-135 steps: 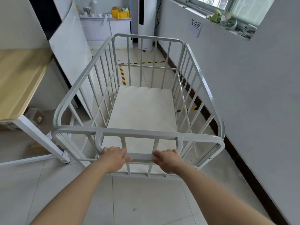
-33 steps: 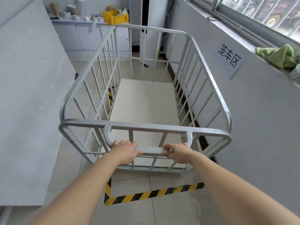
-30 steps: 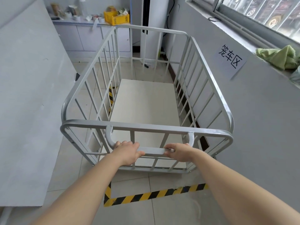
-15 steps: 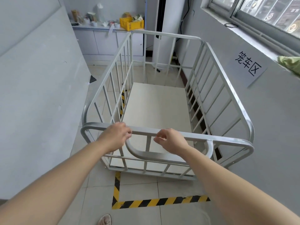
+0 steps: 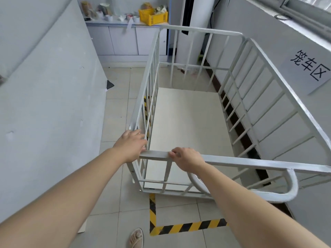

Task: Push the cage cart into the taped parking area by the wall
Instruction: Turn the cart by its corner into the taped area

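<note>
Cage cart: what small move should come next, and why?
Probably a slight nudge rightward toward the wall. Both hands, left hand and right hand, rest on the cage cart top rail, and its left side sits over the striped floor tape.

Both hands have left the low looped push handle (image 5: 279, 194) of the cage cart (image 5: 188, 122) and moved up and left to its top rail (image 5: 250, 162). The left hand (image 5: 131, 144) now curls over the near left corner, and the right hand (image 5: 186, 158) grips the near rail just beside it. The cart has rolled farther along the right wall (image 5: 268, 33), past the near strip of yellow-and-black floor tape (image 5: 188, 227). A sandalled foot (image 5: 136, 238) has come into view by the tape's corner.
</note>
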